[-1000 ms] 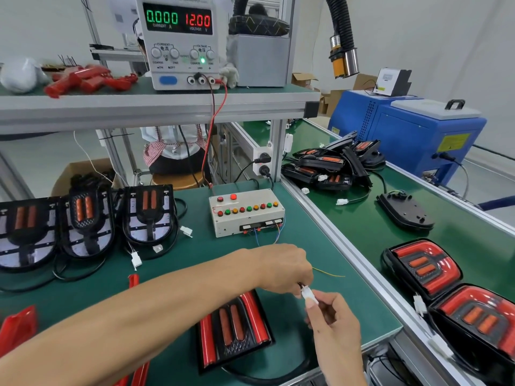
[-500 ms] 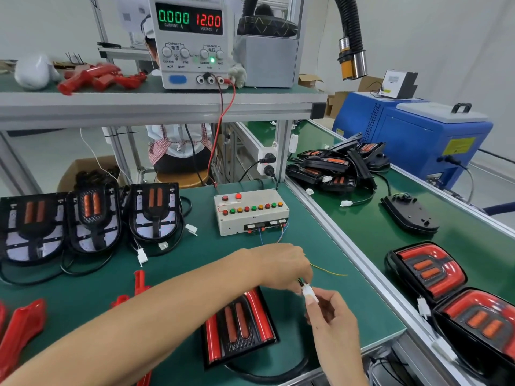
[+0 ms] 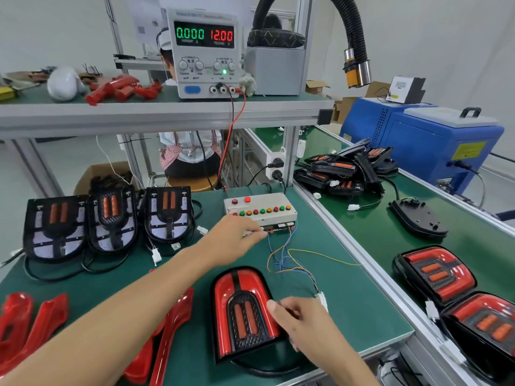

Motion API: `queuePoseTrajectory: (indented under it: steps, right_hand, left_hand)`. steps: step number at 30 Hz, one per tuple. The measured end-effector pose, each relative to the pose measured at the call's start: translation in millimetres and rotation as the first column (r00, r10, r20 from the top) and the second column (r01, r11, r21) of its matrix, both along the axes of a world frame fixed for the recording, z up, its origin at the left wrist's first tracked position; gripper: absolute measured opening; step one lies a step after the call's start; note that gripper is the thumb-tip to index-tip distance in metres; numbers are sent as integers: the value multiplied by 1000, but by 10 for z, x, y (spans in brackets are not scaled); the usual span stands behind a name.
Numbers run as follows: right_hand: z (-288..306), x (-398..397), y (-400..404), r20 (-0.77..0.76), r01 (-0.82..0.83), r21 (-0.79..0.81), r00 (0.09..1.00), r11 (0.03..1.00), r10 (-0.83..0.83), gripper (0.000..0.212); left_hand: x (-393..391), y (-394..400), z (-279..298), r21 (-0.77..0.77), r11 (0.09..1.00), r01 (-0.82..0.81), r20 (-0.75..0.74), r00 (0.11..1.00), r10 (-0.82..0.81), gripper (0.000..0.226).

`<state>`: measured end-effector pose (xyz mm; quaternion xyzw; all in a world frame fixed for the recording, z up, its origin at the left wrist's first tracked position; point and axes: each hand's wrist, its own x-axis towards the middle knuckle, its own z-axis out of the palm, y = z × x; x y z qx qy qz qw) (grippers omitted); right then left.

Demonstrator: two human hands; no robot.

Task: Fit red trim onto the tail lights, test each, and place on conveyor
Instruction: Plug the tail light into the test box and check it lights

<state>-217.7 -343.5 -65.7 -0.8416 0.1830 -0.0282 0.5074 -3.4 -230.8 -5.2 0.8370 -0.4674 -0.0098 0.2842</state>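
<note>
A tail light with red trim lies face up on the green bench in front of me. My right hand rests on its right edge, fingers curled against the housing. The white connector lies beside that hand, joined to thin coloured wires that run to the white test box. My left hand reaches to the front left of the test box, fingertips at its lower edge. Three untrimmed tail lights stand in a row at the left. Loose red trim pieces lie at the near left.
A power supply on the upper shelf reads 0.000 and 12.00. The conveyor on the right carries two finished lights, one face-down light and a pile further back. A blue machine stands beyond it. A person sits behind the bench.
My hands have left the connector where they met. The left hand moved up to the test box and the right hand dropped onto the tail light. The connector now lies on the bench.
</note>
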Motion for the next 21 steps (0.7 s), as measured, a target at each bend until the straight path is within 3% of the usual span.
queuePoseTrajectory:
  steps: [5, 8, 15, 21]
  right_hand:
    - [-45, 68, -86, -106, -51, 284, 991, 957, 85, 25]
    - [-96, 69, -65, -86, -55, 401, 991, 915, 98, 25]
    - [-212, 71, -29, 49, -36, 405, 999, 914, 18, 18]
    - [-261, 118, 42, 183, 81, 507, 963, 858, -198, 21]
  left_hand:
    - [178, 236, -63, 62, 988, -142, -53, 988, 146, 36]
    - [269, 288, -141, 42, 976, -214, -121, 968, 218, 34]
    - [439, 213, -267, 3, 946, -325, -143, 936, 322, 25]
    - [590, 84, -338, 84, 943, -321, -111, 938, 329, 37]
